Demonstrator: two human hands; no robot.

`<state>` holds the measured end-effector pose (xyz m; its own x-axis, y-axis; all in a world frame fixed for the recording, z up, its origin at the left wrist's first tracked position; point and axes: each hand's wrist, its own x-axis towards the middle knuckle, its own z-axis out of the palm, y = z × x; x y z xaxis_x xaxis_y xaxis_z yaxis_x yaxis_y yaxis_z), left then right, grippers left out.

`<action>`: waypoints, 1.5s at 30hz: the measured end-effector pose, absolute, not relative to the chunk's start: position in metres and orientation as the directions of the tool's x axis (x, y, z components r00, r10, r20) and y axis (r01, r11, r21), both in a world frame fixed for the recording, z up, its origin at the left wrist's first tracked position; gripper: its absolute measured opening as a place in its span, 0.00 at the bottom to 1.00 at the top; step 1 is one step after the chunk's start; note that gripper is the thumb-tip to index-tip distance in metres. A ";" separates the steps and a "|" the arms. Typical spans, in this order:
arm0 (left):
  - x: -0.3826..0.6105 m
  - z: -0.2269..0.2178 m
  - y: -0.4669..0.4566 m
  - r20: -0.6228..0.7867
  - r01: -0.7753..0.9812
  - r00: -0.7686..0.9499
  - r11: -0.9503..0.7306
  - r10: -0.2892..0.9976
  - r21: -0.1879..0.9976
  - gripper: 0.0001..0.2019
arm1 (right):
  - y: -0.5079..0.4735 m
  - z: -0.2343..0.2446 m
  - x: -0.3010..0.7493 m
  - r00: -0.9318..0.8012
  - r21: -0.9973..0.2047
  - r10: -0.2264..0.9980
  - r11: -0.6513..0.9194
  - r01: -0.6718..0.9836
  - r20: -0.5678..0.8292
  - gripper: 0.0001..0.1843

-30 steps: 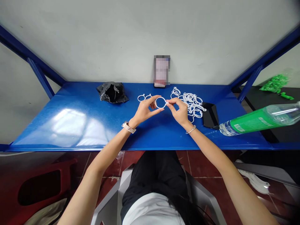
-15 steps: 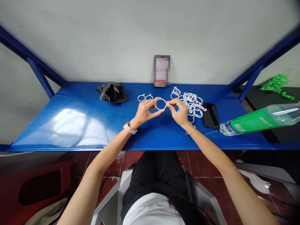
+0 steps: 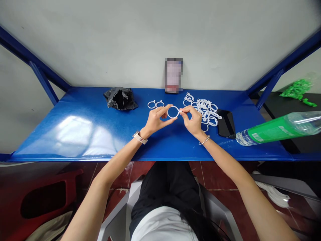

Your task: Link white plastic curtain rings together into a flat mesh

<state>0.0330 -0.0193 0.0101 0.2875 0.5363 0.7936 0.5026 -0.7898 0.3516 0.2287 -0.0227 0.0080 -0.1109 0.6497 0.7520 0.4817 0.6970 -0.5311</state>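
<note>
Both hands hold one white plastic ring (image 3: 173, 111) just above the blue table (image 3: 82, 134). My left hand (image 3: 156, 119) pinches its left side between thumb and fingers. My right hand (image 3: 192, 119) pinches the small tab on its right side. A pile of several white rings (image 3: 207, 110) lies right behind my right hand. Two separate white rings (image 3: 155, 104) lie side by side just beyond my left hand.
A crumpled black bag (image 3: 120, 98) sits at the back left. A phone (image 3: 174, 75) leans on the wall. A black pouch (image 3: 226, 124) and a green-labelled bottle (image 3: 278, 129) lie to the right. Green parts (image 3: 297, 89) rest on the dark surface far right.
Both hands have shifted very slightly with the ring still held between them; nothing else has moved.
</note>
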 end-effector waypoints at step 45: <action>0.029 0.003 -0.001 0.333 0.768 0.557 -0.624 0.761 0.142 0.09 | 0.020 -0.009 0.260 -0.188 -0.506 0.840 0.469 0.724 0.509 0.09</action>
